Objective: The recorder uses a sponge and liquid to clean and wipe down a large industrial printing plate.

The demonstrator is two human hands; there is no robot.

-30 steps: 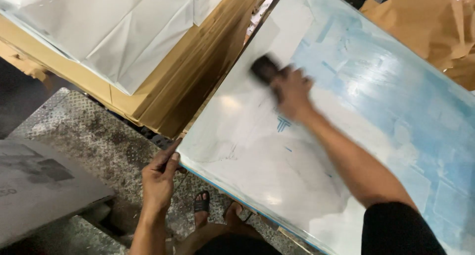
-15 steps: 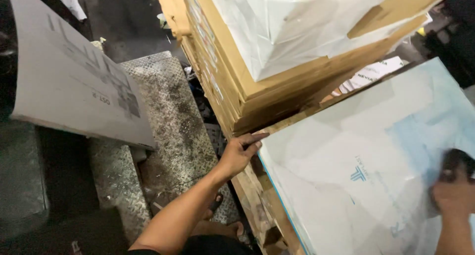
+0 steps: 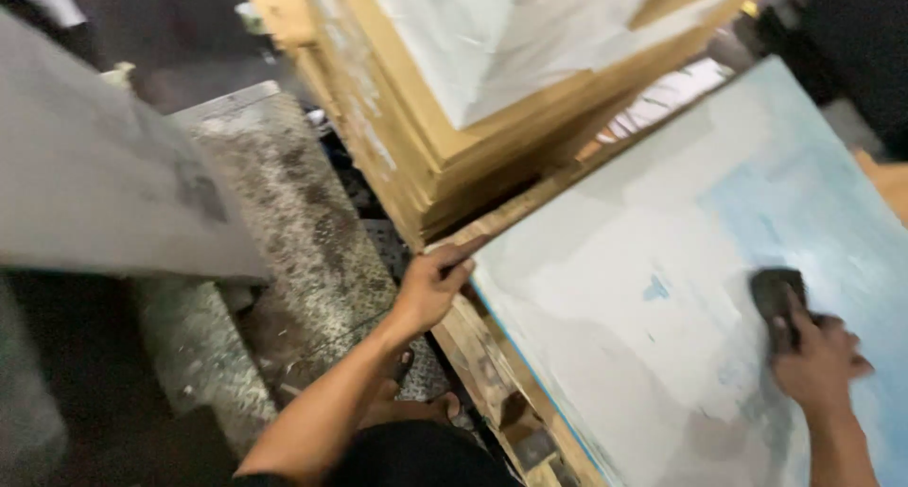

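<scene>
A large flat plate with a pale silvery face and a blue coating on its right part lies tilted in front of me. My right hand presses a dark pad onto the plate near the edge of the blue area. My left hand holds the plate's near left corner, fingers on its edge. The frame is blurred by motion.
A stack of brown boards wrapped in white paper stands beyond the plate's left edge. A grey printed sheet lies at the left above a metal tread-plate floor. Wooden slats support the plate. My sandalled foot shows below.
My right hand has carried the dark pad from the plate's upper middle down to the right part of it. The view swung left and then steadied. My left hand stayed on the corner.
</scene>
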